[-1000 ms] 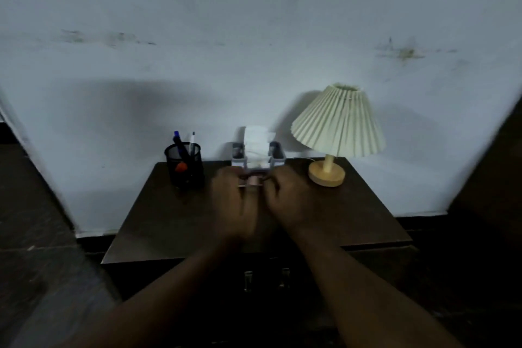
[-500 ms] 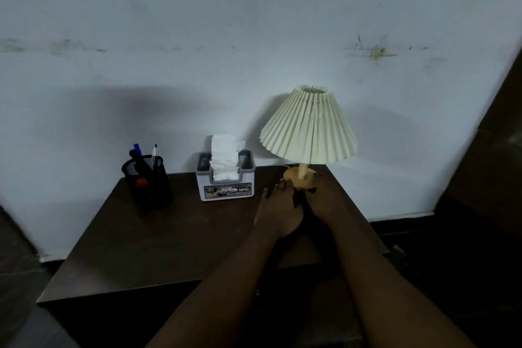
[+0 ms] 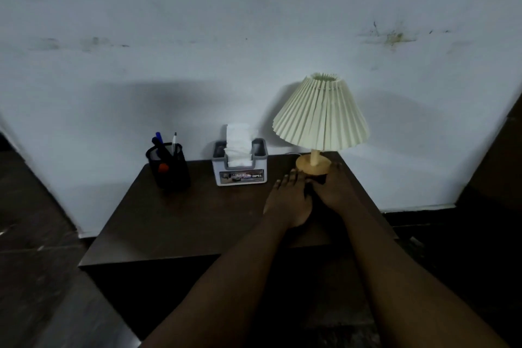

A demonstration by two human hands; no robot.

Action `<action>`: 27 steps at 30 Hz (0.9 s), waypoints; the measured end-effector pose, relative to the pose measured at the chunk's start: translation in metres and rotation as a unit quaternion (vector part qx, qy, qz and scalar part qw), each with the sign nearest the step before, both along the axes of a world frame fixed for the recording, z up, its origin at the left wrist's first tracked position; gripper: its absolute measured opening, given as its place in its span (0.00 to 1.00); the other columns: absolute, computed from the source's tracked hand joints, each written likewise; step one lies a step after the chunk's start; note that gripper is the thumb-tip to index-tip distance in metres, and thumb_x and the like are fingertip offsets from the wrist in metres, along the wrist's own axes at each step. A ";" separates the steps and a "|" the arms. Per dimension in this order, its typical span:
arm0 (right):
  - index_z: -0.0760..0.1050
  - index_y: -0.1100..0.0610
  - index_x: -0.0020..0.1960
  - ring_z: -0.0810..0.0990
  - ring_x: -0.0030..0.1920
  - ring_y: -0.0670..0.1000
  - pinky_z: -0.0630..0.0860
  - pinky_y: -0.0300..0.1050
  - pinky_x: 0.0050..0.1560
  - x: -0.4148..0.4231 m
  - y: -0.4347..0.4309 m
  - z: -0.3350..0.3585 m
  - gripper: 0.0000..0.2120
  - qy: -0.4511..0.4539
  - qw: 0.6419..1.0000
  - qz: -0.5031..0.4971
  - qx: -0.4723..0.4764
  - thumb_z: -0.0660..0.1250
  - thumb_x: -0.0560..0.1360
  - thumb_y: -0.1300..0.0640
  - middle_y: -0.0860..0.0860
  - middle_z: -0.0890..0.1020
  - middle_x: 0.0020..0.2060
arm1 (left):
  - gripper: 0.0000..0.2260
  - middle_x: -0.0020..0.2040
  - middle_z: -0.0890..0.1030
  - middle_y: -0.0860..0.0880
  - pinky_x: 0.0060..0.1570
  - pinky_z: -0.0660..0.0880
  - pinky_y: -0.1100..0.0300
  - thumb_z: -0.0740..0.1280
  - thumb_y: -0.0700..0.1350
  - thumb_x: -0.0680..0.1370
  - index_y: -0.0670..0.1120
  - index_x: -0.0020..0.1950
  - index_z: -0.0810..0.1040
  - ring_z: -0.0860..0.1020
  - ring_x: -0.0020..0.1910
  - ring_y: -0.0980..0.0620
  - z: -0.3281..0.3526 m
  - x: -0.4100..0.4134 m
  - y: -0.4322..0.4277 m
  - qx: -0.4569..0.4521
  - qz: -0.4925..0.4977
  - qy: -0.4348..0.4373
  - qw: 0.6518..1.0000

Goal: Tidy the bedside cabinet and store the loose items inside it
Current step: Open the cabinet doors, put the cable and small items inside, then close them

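On the dark wooden bedside cabinet (image 3: pixel 183 220) stands a lamp (image 3: pixel 322 118) with a cream pleated shade and a round wooden base (image 3: pixel 313 166) at the back right. My left hand (image 3: pixel 288 198) lies on the top with straight fingers reaching the base's front left edge. My right hand (image 3: pixel 334 186) lies beside it, fingers stretched along the base's right side. Neither hand wraps round the base. A grey tissue box (image 3: pixel 240 174) and a black mesh pen holder (image 3: pixel 169 168) stand at the back.
The white wall (image 3: pixel 254 37) rises directly behind the cabinet. Dark floor (image 3: pixel 34 234) lies to the left and a dark surface at the far right. The cabinet's front is in shadow below my forearms.
Both hands left the tissue box and moved right to the lamp base. In the last half second they have barely shifted.
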State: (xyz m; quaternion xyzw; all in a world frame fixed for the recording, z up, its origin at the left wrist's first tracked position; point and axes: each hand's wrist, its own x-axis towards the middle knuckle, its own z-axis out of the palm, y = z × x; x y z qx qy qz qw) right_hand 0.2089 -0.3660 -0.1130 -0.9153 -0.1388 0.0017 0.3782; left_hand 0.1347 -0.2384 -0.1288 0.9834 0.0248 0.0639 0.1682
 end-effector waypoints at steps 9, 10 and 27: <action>0.42 0.68 0.82 0.41 0.82 0.63 0.39 0.58 0.81 -0.093 0.029 -0.009 0.47 0.031 0.973 0.073 -0.215 0.48 0.81 0.31 0.66 0.44 0.81 | 0.29 0.85 0.50 0.48 0.80 0.45 0.42 0.49 0.64 0.84 0.56 0.84 0.53 0.47 0.84 0.46 -0.002 -0.124 0.056 0.119 -0.026 0.026 0.992; 0.43 0.65 0.82 0.41 0.82 0.62 0.39 0.58 0.80 -0.109 0.037 -0.007 0.46 0.041 0.967 0.094 -0.233 0.46 0.81 0.30 0.64 0.44 0.82 | 0.29 0.85 0.50 0.49 0.79 0.45 0.41 0.49 0.65 0.84 0.56 0.84 0.54 0.48 0.84 0.46 -0.002 -0.137 0.065 0.131 -0.005 0.021 0.991; 0.56 0.49 0.81 0.79 0.64 0.55 0.79 0.58 0.64 -0.092 0.110 0.003 0.42 0.139 0.960 0.074 0.231 0.69 0.70 0.55 0.52 0.76 0.71 | 0.36 0.77 0.70 0.45 0.65 0.77 0.46 0.71 0.51 0.74 0.53 0.81 0.62 0.76 0.68 0.46 0.019 -0.105 0.129 -0.572 0.186 -0.085 0.794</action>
